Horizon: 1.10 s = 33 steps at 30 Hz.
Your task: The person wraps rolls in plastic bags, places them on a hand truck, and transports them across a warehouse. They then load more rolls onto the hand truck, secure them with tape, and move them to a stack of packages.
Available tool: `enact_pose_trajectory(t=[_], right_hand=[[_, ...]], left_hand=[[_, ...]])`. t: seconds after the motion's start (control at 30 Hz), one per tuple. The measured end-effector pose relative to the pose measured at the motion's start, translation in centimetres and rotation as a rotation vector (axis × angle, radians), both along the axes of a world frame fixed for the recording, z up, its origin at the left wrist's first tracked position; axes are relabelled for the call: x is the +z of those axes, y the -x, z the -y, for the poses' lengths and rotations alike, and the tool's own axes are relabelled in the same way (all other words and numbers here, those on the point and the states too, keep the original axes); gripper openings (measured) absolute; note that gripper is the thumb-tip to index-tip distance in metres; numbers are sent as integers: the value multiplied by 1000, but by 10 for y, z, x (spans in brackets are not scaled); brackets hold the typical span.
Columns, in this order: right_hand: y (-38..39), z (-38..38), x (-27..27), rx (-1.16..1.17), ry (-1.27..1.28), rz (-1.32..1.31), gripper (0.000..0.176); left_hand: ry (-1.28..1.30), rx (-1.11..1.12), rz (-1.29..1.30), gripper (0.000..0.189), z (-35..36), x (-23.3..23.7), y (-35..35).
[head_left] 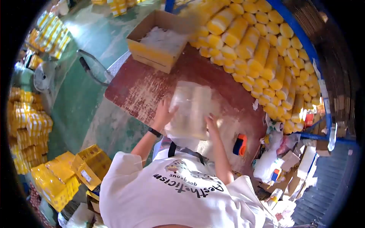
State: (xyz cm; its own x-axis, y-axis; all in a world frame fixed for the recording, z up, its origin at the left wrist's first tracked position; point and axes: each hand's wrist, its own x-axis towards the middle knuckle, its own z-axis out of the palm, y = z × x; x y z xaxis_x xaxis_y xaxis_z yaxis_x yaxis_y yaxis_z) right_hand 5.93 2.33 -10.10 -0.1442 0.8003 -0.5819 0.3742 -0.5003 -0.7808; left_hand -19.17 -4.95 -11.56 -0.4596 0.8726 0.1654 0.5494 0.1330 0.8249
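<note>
A pale, translucent plastic-wrapped package [190,108] lies on the worn red tabletop [142,81] in front of me; glare and blur hide what is inside. My left hand [164,113], with a dark band at the wrist, is at the package's left side, fingers apart and thumb towards it. At the opposite edge, my right hand [212,123] has its fingers stretched out against or just beside the wrap. Whether either hand presses on it is hard to make out. To the right of my right hand sits an orange and dark blue tape dispenser [240,144].
An open cardboard box [154,57] with white contents stands on the table's far corner. Yellow-white rolls [262,57] are piled high at the right within a blue frame [318,72]. Yellow-taped cartons [57,176] sit at lower left. A metal handle [89,68] projects beyond the table.
</note>
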Motion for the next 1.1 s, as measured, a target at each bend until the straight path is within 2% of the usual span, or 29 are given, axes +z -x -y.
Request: enact_pose_trajectory(t=[0.03,0.07,0.13,0.17,0.27,0.3,0.4,0.43,0.5,0.53,0.57,0.63,0.7,0.73,0.77,0.83,0.87,0.93,0.97,1.03,1.1], right_hand=[[20,-3,-3,-92,81,-103,57],[3,-23,-78,136,-173,-85,55],[27,-30,-60,94,-43,-73,52],[33,-35,-64,129,-110,-33,51],[41,-48,-84,236,-278,26,48],[44,-51,-74,271,-316,6,49],[47,-62,-30,350,-655,-1,49],[48,-74,-19,422,-761,11,48],[50,-97,-2,604,-923,43,45],[50,-105,1,697,-859,45,42],[50,-112,3,788,-793,48,39],[47,-117,1,850,-460,-20,33],[41,-114,-2,753,-193,-139,28],[34,-113,-4,665,-80,-214,26],[23,-112,-22,619,-168,-223,25],[-5,-113,-83,534,-340,-224,23],[-11,-109,-63,457,-310,-158,23],[-9,-80,62,276,-242,-28,23],[-5,-73,124,73,-11,-57,22],[-50,-91,108,-2,-139,-425,23],[-68,-90,168,-355,-228,-394,25]], left_hand=[[-28,-27,-63,46,-5,-20,-8],[0,-17,-76,49,-7,-32,-18],[49,17,-111,54,-8,-34,-35],[141,-12,77,58,-4,-27,-29],[198,-44,624,59,2,4,-22],[243,-98,295,63,7,35,-24],[82,-137,14,69,16,28,-45],[164,-63,14,78,20,55,-56],[167,-265,-334,86,36,93,-72],[178,-368,-502,91,42,100,-80],[167,-415,-568,84,42,100,-90],[151,-514,-693,70,43,94,-111],[105,-539,-661,49,37,41,-115],[76,-556,-649,38,31,34,-112],[39,-511,-575,33,32,28,-109],[-40,-413,-412,22,31,55,-108],[-80,-366,-326,17,30,69,-112],[-116,-328,-186,16,31,90,-122],[-140,-332,-120,15,28,97,-129],[-261,-386,-12,11,12,130,-143],[-437,-412,71,12,-12,175,-159]])
